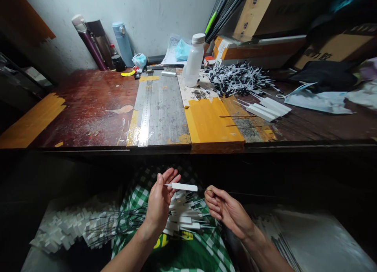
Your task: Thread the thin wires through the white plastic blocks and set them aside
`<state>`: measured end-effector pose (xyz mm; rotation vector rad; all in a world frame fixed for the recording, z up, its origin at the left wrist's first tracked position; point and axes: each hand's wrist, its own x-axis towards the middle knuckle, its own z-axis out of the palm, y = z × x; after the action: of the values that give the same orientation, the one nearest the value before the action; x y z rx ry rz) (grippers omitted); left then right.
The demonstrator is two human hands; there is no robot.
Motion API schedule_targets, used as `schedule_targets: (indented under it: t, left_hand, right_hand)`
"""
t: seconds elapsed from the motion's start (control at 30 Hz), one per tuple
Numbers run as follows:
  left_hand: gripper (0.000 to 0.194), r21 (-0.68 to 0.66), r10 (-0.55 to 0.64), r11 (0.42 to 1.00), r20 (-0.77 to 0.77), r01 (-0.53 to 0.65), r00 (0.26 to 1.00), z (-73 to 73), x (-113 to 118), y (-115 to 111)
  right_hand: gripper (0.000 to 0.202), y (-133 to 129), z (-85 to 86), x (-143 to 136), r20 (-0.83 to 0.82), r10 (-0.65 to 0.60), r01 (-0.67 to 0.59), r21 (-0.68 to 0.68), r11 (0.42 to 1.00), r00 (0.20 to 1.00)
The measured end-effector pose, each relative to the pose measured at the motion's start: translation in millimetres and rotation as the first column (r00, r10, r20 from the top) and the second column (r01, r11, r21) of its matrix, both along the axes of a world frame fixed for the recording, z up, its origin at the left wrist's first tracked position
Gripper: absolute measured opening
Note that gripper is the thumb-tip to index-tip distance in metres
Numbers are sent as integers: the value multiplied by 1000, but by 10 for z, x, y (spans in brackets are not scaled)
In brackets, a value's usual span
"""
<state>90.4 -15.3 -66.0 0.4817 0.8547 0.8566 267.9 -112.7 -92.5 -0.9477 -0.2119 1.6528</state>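
In the head view, we saw the left hand (160,199) pinching a smooth white bar (184,187) by its slender tip, above green checked cloth (176,257); the right hand (225,207) gripped a thin dark wire (207,190) near its other end, before the scuffed reddish counter (94,107).

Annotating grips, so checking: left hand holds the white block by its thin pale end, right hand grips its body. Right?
No: in the head view, the right hand pinches the thin dark wire, not the body of the white block. The left hand does hold the thin pale end.
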Motion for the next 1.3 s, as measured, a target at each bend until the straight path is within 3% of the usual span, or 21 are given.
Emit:
schedule_targets:
  t: [0.63, 0.8, 1.0, 1.3]
  left_hand:
    - [48, 7, -11, 1000, -23, 11, 1000, -38, 15, -11]
    - [54, -32, -10, 999, 7, 11, 1000, 11, 41, -53]
    - [65, -18, -43, 999, -30, 43, 999, 60, 81, -105]
    - [60, 13, -62, 998, -27, 62, 998, 18, 60, -102]
  right_hand:
    - [25, 27, -91, 4, 16, 4, -4, 12, 1000, 1000]
    - [30, -40, -111, -73, 189, -64, 37, 141, 989, 980]
    - [32, -171, -164, -171, 513, -143, -25, 307, 952, 847]
    - [31, -179, -201, -185, 517, -146, -24, 307, 951, 843]
